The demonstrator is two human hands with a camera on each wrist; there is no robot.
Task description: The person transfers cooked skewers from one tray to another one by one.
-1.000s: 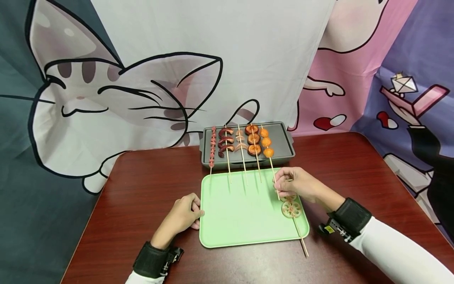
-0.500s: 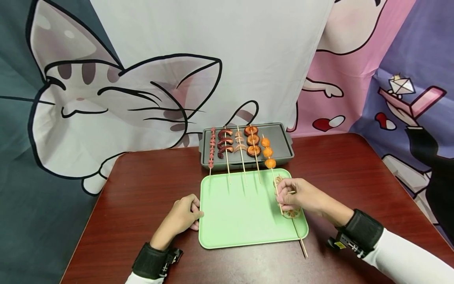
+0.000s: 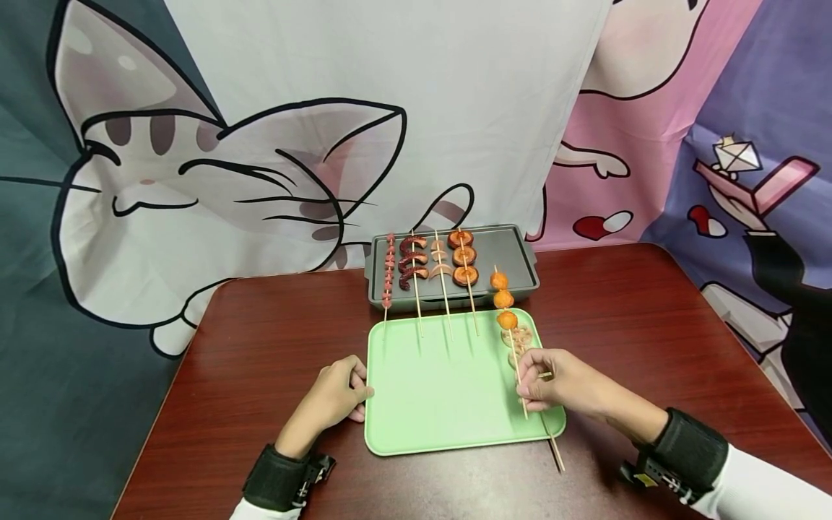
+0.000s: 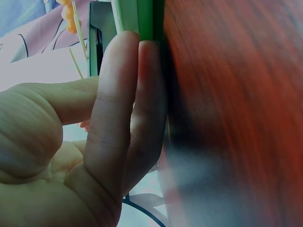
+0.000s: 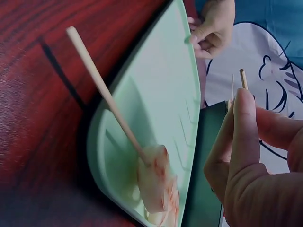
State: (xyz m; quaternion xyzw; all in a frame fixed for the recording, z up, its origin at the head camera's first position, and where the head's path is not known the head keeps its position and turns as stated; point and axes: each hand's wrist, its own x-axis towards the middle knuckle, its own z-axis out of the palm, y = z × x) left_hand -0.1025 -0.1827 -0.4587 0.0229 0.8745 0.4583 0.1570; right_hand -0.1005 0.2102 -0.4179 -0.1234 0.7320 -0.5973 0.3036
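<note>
My right hand [image 3: 562,383] pinches the bare stick of an orange fish ball skewer [image 3: 503,299], its balls raised over the far right corner of the green tray [image 3: 448,390]. In the right wrist view, the stick's end [image 5: 243,79] pokes out past the fingertips. Below that hand a lotus root skewer [image 3: 518,337] lies along the tray's right side, partly covered, its stick crossing the near rim. On the left, my left hand [image 3: 334,393] grips the tray's left edge, thumb on top; the left wrist view shows its fingers [image 4: 116,94] at the rim.
Behind the tray stands a grey grill pan [image 3: 510,253]. Across it lie a sausage skewer [image 3: 388,271], an octopus tentacle skewer [image 3: 414,260], a pale sliced skewer [image 3: 439,256] and a mushroom skewer [image 3: 464,257], sticks reaching over the tray. A printed cloth [image 3: 481,108] hangs behind the wooden table [image 3: 273,325].
My right hand has moved towards me and slightly right, drawing the fish ball skewer off the grill pan to over the tray. The left hand has stayed at the tray's edge.
</note>
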